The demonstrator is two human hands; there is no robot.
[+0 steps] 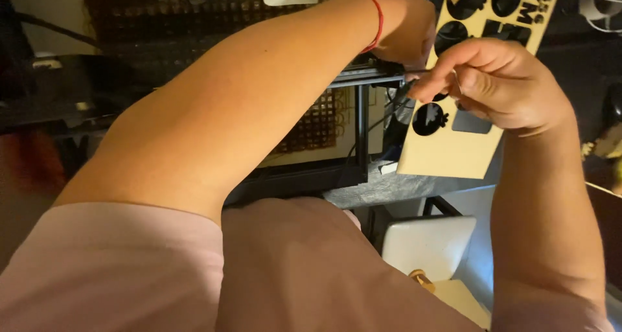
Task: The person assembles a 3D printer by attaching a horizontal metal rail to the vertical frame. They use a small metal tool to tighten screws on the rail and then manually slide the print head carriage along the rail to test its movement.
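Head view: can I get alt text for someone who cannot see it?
Seen from above, a person's right hand pinches a thin black cable in front of a tan wooden sheet with cut-out shapes. The left hand, a red string bracelet at the wrist, reaches to a black metal frame beside it.

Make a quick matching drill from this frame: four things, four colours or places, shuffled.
Things:
1. wrist band
2. cut-out board
3. sleeve
4. machine frame

Colours or places:
A. pale pink, bottom left of the view
B. red, around the left wrist
C. black metal, between the two forearms
D. tan with dark cut-out shapes, behind the right hand

Pairs: 1-B, 2-D, 3-A, 4-C
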